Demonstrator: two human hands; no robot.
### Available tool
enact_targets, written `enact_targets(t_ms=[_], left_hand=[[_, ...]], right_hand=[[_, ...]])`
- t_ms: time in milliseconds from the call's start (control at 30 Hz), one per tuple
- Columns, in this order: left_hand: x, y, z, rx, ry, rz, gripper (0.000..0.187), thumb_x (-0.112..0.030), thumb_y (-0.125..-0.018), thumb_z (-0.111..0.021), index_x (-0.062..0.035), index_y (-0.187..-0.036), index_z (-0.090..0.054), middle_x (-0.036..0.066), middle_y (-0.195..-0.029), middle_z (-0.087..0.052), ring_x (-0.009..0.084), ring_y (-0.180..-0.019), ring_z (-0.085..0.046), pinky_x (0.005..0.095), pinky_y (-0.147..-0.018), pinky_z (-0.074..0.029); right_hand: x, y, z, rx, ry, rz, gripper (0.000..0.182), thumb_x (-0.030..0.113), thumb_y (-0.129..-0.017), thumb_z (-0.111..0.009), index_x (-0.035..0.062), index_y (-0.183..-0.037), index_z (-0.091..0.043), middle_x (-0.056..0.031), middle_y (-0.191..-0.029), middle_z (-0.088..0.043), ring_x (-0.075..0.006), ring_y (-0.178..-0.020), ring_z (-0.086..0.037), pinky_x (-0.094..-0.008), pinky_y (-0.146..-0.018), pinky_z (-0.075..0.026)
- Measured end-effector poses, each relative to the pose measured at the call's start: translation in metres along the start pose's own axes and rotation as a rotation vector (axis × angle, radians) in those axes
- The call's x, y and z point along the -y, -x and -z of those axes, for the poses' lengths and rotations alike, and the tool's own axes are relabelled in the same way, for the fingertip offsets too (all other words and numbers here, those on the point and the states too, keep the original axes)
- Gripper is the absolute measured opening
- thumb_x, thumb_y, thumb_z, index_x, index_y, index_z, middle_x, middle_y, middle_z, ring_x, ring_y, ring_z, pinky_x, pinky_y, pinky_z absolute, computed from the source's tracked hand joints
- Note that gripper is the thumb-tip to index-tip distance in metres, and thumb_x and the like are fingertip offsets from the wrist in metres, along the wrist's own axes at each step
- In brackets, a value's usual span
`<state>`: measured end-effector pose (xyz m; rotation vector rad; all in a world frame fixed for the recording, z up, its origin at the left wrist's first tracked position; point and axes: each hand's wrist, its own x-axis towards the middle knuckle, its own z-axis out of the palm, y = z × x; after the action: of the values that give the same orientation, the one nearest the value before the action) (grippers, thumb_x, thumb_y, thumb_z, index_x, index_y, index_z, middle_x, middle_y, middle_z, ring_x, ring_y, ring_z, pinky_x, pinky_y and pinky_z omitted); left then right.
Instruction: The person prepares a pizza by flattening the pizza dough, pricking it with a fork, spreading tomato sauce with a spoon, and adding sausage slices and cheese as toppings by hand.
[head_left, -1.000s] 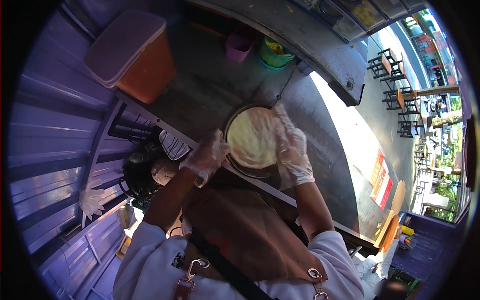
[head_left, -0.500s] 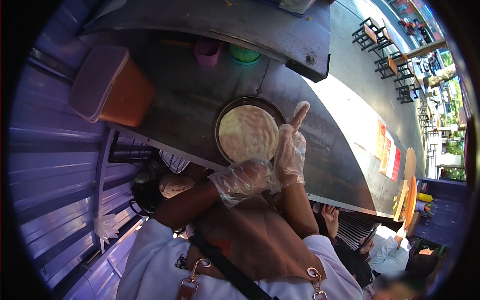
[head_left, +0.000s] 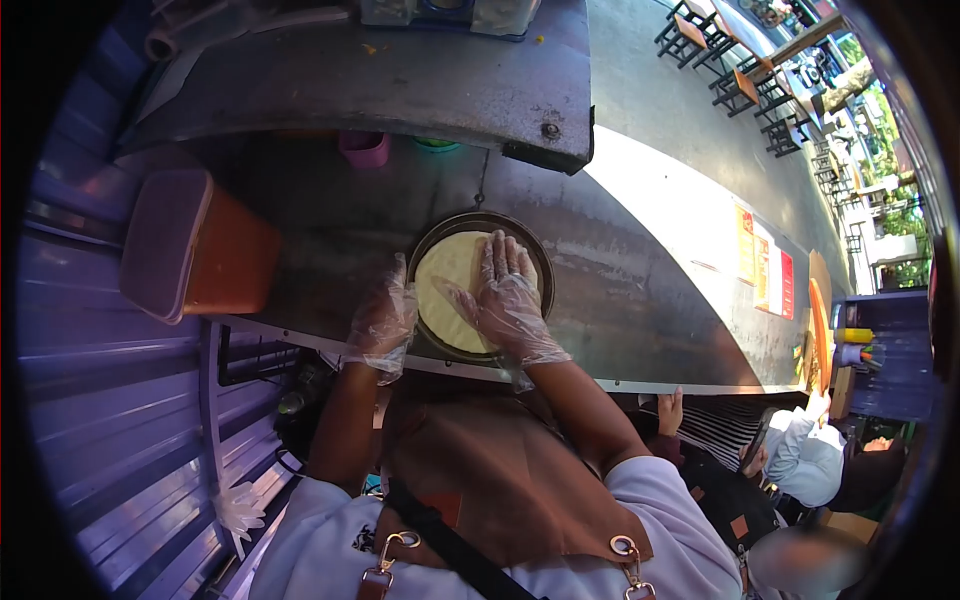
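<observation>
Metal counter (head_left: 620,300), round dark pan (head_left: 543,268) holding pale flattened dough (head_left: 448,272), gloved right hand (head_left: 507,300) laid flat on the dough, gloved left hand (head_left: 384,315) beside the pan's rim, grip unclear.

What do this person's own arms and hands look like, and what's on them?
The left hand and right hand wear loose, wrinkled, see-through plastic gloves reaching past the wrists. Above these, the forearms are bare up to pale, whitish fabric sleeves around the upper arms. No cables or markings show on either arm.
</observation>
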<state>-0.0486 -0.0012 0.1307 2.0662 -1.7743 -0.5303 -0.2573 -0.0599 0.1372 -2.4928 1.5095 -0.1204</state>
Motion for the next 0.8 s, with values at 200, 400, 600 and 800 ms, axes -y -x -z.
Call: enact_targets(t_ms=[200, 400, 600, 800], left_hand=[[0.019, -0.002, 0.0, 0.088, 0.088, -0.053, 0.066, -0.027, -0.094, -0.06, -0.0065, -0.152, -0.038, 0.025, -0.117, -0.065, 0.0435, -0.104, -0.065, 0.0461, -0.091, -0.053], [0.012, 0.02, -0.019, 0.196, 0.609, 0.207, 0.067, -0.021, -0.098, -0.059, -0.0068, -0.156, -0.029, 0.013, -0.107, -0.068, 0.0232, -0.086, -0.067, 0.0342, -0.067, -0.057], [0.015, 0.021, -0.018, 0.316, 1.027, 0.318, 0.071, -0.018, -0.101, -0.057, -0.0083, -0.16, -0.019, 0.008, -0.107, -0.066, 0.0098, -0.071, -0.062, 0.0257, -0.057, -0.057], [-0.005, 0.03, -0.002, 0.267, 0.868, 0.371, 0.062, -0.012, -0.099, -0.058, -0.0115, -0.156, -0.034, 0.004, -0.095, -0.067, 0.0077, -0.065, -0.059, 0.027, -0.058, -0.054]], right_hand=[[-0.009, -0.002, 0.009, 0.087, -0.171, -0.067, 0.09, 0.058, -0.1, -0.039, -0.0113, -0.154, -0.018, -0.0313, -0.162, -0.015, -0.0439, -0.152, -0.012, -0.0485, -0.124, -0.009], [0.001, 0.013, 0.003, 0.068, -0.15, -0.174, 0.087, 0.051, -0.102, -0.038, -0.0137, -0.153, -0.013, -0.0323, -0.162, -0.012, -0.0438, -0.152, -0.01, -0.0461, -0.125, -0.008], [-0.014, 0.015, -0.002, 0.026, -0.186, -0.158, 0.084, 0.05, -0.103, -0.038, -0.0126, -0.154, -0.016, -0.0318, -0.162, -0.012, -0.044, -0.152, -0.011, -0.0481, -0.124, -0.006], [-0.027, 0.005, 0.015, 0.134, -0.168, 0.042, 0.082, 0.051, -0.102, -0.039, -0.0138, -0.151, -0.025, -0.0337, -0.159, -0.022, -0.0454, -0.15, -0.019, -0.0483, -0.124, -0.012]])
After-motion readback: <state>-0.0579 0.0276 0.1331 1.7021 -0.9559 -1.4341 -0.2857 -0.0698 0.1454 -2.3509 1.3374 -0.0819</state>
